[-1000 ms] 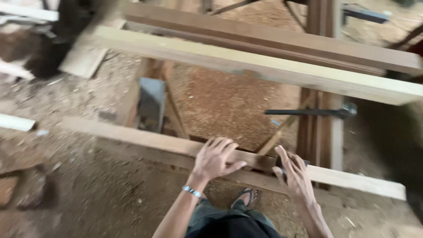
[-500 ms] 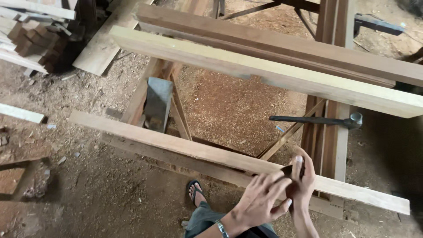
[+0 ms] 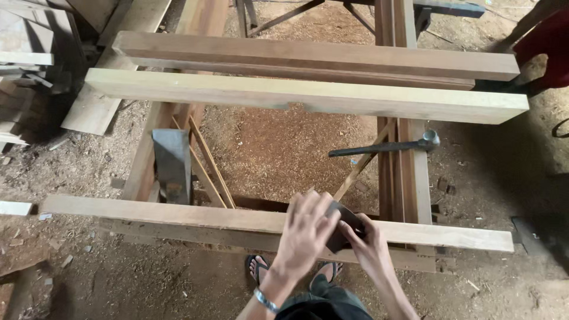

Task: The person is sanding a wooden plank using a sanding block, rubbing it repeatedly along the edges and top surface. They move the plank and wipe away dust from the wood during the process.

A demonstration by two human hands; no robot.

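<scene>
From above, both hands meet on the near plank: the left hand and right hand clasp a small dark block together, pressed against the plank's top. A hammer lies well apart on the frame.

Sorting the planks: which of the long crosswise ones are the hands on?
The nearest plank; both hands rest there, unlike the pale and darker far planks.

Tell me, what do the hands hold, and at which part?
Both hands, left hand and right hand, hold a small dark block over the near plank. The fingers cover most of it, so the exact part cannot be told.
</scene>
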